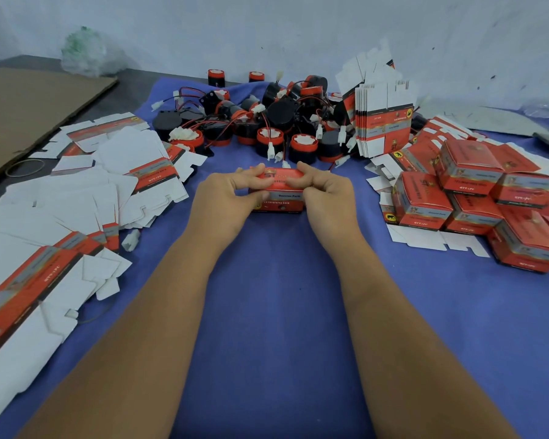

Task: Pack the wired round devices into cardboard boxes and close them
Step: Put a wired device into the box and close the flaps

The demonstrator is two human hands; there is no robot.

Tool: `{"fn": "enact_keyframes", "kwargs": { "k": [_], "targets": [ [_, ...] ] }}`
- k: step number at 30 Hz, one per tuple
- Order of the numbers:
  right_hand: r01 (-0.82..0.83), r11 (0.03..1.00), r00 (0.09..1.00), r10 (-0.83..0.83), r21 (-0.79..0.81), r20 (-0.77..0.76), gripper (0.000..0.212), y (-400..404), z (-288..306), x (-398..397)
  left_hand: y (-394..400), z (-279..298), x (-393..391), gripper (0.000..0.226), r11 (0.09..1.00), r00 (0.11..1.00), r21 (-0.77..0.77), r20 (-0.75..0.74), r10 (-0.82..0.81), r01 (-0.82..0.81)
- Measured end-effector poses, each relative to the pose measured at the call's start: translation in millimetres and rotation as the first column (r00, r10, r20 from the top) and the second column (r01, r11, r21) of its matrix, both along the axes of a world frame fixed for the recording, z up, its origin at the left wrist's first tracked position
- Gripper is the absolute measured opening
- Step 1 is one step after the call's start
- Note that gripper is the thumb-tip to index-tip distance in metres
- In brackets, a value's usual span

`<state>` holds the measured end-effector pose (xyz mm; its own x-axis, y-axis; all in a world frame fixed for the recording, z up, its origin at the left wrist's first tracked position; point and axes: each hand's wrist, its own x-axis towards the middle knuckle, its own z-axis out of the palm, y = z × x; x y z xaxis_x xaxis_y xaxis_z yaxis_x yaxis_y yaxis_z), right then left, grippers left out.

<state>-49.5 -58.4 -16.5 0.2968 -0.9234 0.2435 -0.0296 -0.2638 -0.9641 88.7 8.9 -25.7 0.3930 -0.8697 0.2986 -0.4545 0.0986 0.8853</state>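
Gripping a red cardboard box (278, 191) from both ends, the left hand (225, 198) and right hand (327, 193) curl their fingers over its top edge with thumbs against the near face, holding it on the blue cloth (276, 312) in the middle of the work area. Just behind the box lies a heap of black-and-red round devices (260, 122) with tangled red and black wires and white plugs. Flat unfolded boxes (76, 198) spread across the left, an upright stack of flat boxes (382, 122) leans at the back right, and closed boxes (476, 198) are piled on the right.
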Motion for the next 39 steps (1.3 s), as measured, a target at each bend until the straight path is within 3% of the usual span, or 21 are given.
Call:
{"fn": "enact_keyframes", "kwargs": {
  "k": [4, 8, 10, 12, 15, 17, 19, 23, 29, 31, 34, 37, 39],
  "targets": [
    [0.009, 0.995, 0.993, -0.021, -0.099, -0.120, 0.042, -1.8, -3.1, 1.0, -0.4, -0.6, -0.1, 0.027, 1.000, 1.000, 0.011, 0.002, 0.005, -0.005],
    [0.053, 0.957, 0.930, -0.152, -0.287, -0.336, 0.032, -1.7, -7.4, 0.6, -1.9, -1.1, -3.9, 0.027, 0.998, 0.994, 0.014, 0.094, 0.059, -0.061],
    [0.048, 0.936, 0.910, -0.186, -0.350, -0.371, 0.026, 1.4, -9.5, -0.4, -0.5, -0.6, -5.3, 0.028, 0.998, 0.991, 0.006, 0.120, 0.059, -0.060],
    [0.036, 0.933, 0.906, -0.181, -0.357, -0.382, 0.020, 2.4, -10.9, -1.7, 0.2, -1.5, -4.2, 0.037, 0.998, 0.969, 0.020, 0.241, 0.054, -0.060],
    [0.002, 0.936, 0.887, -0.164, -0.351, -0.432, 0.019, 1.5, -9.9, -1.9, -0.4, -0.8, -1.5, 0.064, 0.987, 0.829, 0.053, 0.551, 0.095, -0.149],
    [-0.017, 0.928, 0.868, -0.171, -0.372, -0.467, 0.020, 2.7, -9.3, -0.7, -0.9, 0.9, -3.1, 0.070, 0.981, 0.794, 0.064, 0.598, 0.108, -0.182],
    [-0.041, 0.930, 0.881, -0.139, -0.366, -0.452, 0.017, 3.1, -9.8, 0.6, -2.1, -0.3, -3.5, 0.069, 0.982, 0.809, 0.067, 0.579, 0.104, -0.174],
    [-0.031, 0.941, 0.936, -0.091, -0.336, -0.339, 0.019, -1.1, -9.6, 0.9, -1.7, -4.4, -3.3, 0.055, 0.994, 0.922, -0.002, 0.373, 0.101, -0.108],
    [0.000, 0.944, 0.968, -0.082, -0.329, -0.236, 0.034, -4.7, -6.2, -7.2, -3.2, -3.4, -3.3, 0.049, 0.998, 0.962, -0.035, 0.266, 0.057, -0.050],
    [0.095, 0.908, 0.959, -0.194, -0.409, -0.208, 0.032, -7.7, -2.7, -9.6, -2.1, -4.5, -3.9, 0.051, 0.998, 0.942, -0.041, 0.331, 0.050, -0.038],
    [0.365, 0.790, 0.891, -0.449, -0.492, -0.060, 0.030, -14.5, 7.5, -22.9, -0.9, -0.7, -3.4, 0.043, 0.989, 0.897, -0.074, 0.416, 0.146, -0.126],
    [0.642, 0.507, 0.674, -0.730, -0.575, 0.109, 0.029, -19.7, 16.6, -45.7, 1.5, 6.2, 0.9, 0.034, 0.935, 0.768, -0.128, 0.539, 0.346, -0.332],
    [0.751, 0.402, 0.525, -0.845, -0.524, 0.103, 0.027, -22.6, 19.3, -60.3, 6.2, 7.5, 2.8, 0.036, 0.857, 0.643, -0.160, 0.597, 0.480, -0.491]
  ]
}}
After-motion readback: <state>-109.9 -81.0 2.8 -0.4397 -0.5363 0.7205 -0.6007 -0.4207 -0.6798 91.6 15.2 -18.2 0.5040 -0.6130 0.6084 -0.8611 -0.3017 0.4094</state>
